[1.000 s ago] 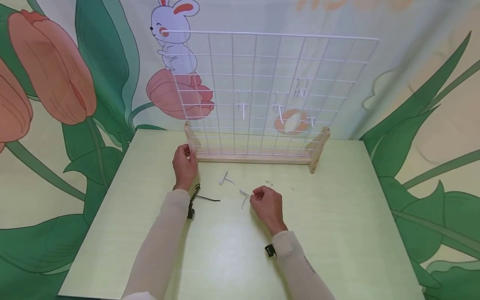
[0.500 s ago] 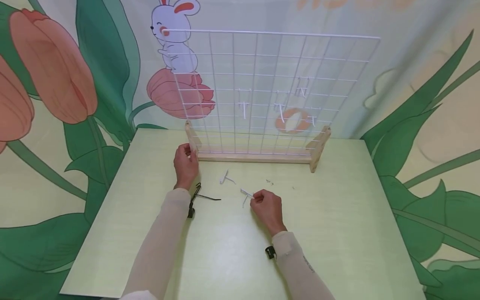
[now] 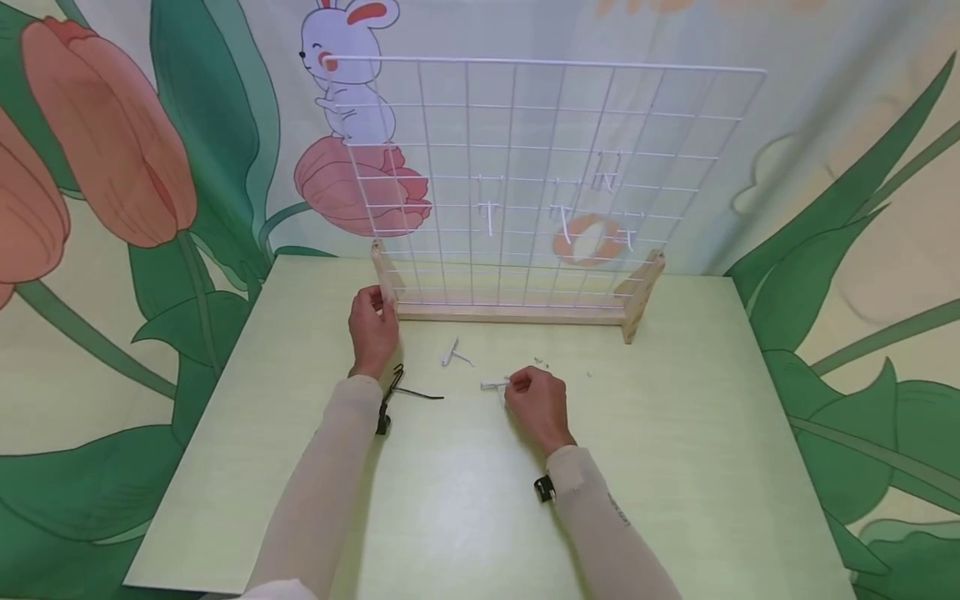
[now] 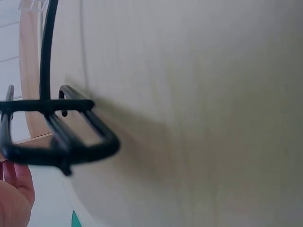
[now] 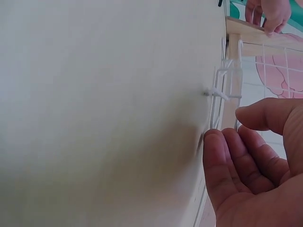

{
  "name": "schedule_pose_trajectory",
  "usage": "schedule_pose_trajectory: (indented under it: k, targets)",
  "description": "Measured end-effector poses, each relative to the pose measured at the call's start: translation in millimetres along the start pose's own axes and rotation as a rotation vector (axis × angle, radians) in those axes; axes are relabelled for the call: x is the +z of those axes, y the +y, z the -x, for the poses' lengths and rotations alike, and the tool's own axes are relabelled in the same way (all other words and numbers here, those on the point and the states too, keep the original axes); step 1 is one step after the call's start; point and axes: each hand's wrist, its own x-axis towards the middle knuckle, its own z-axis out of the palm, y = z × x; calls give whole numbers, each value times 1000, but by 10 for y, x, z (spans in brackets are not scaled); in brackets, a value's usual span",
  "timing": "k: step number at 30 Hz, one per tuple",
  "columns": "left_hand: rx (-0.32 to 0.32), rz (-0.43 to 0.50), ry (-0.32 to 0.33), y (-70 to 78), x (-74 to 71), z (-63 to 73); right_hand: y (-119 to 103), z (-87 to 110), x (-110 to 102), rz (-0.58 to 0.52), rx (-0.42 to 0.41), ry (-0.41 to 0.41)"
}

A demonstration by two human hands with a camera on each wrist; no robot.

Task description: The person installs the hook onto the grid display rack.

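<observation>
My left hand [image 3: 373, 333] grips the lower left wooden foot [image 3: 384, 268] of a stand that holds up a white wire grid panel [image 3: 555, 62]. In the right wrist view, that hand's thumb and fingers lie on the wood. Between the thumb and fingertips of my right hand [image 3: 537, 408] is a white wire hook [image 3: 491, 386], pinched just above the table, its end partly hidden by the fingers. Another white hook [image 3: 447, 358] lies on the table between the hands. A black wire hook [image 3: 408, 392] lies beside my left wrist, large in the left wrist view.
Several white hooks, such as a left one [image 3: 491, 218] and an upper right one [image 3: 606, 180], hang on the grid. Tiny bits [image 3: 542, 362] lie on the table [image 3: 675, 467] behind my right hand. A printed curtain [image 3: 225, 125] stands behind.
My right hand has turned the white hook slightly, so its long part now points more sideways, and the hand has shifted a little forward. My left hand keeps its hold on the foot.
</observation>
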Motion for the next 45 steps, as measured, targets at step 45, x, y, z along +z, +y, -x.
schedule_pose_trajectory:
  k: [45]
  targets:
    - [13,-57,-1,-29,-1,10,289,-300,-187,37,-146,-242]
